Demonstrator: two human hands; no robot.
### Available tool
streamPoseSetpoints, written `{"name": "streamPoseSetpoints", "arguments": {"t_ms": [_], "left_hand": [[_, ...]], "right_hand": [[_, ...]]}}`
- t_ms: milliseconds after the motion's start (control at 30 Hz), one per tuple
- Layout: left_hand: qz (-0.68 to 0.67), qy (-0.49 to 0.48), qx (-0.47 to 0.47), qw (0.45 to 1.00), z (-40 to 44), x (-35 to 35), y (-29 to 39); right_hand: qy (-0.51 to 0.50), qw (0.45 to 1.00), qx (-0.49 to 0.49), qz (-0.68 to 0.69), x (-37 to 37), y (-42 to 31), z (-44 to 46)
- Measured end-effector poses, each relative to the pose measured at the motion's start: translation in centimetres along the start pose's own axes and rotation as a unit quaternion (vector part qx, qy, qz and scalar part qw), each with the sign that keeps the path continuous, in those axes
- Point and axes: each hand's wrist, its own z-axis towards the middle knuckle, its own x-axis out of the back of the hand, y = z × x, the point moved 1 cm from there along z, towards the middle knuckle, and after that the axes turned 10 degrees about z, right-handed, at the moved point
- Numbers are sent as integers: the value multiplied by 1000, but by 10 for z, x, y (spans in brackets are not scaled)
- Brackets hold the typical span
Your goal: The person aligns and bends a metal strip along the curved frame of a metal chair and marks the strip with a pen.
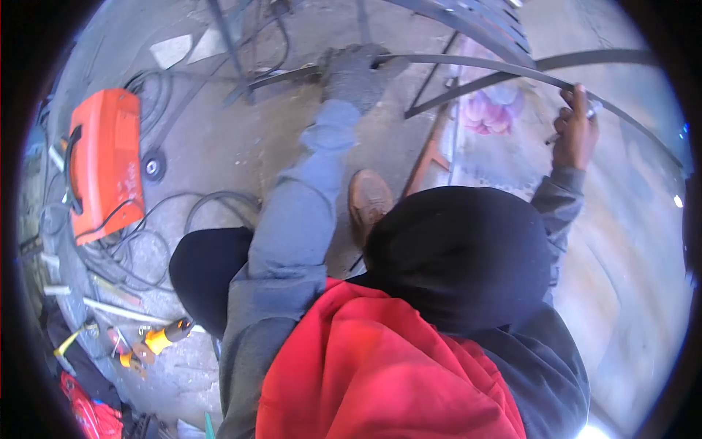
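My left hand [355, 73], in a thick grey glove, is closed round a long, thin, curved metal strip [468, 61] at the top middle. The strip runs on to the right and bends down towards the right edge. My right hand [576, 132] is bare, with its fingertips at the strip's underside. Its fingers are bent round something small, partly whitish, too small to make out. A second dark curved bar [599, 57] crosses behind the strip, and a slotted metal piece [475, 25] lies above it.
An orange machine [110, 161] with a black handle stands on the left floor, among coiled cables [124, 256]. A yellow and black power tool [164, 335] lies lower left. A brown shoe [369, 201] is below the strip. A painted surface [621, 241] spans the right side.
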Motion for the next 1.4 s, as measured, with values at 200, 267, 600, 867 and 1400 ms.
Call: {"name": "streamPoseSetpoints", "arguments": {"t_ms": [200,267,600,867,1400], "left_hand": [[75,63,4,995,-8,2,6],[21,40,6,999,-5,1,2],[14,30,-31,999,-3,3,12],[38,101,-27,994,-20,-4,47],[-6,34,44,998,-30,16,6]], "right_hand": [[7,1000,-9,8,-4,2,-3],[-7,1000,-7,-3,1,6,1],[8,999,-30,31,-5,-3,-6],[79,994,59,40,16,-32,-4],[30,998,46,23,-23,-19,-16]]}}
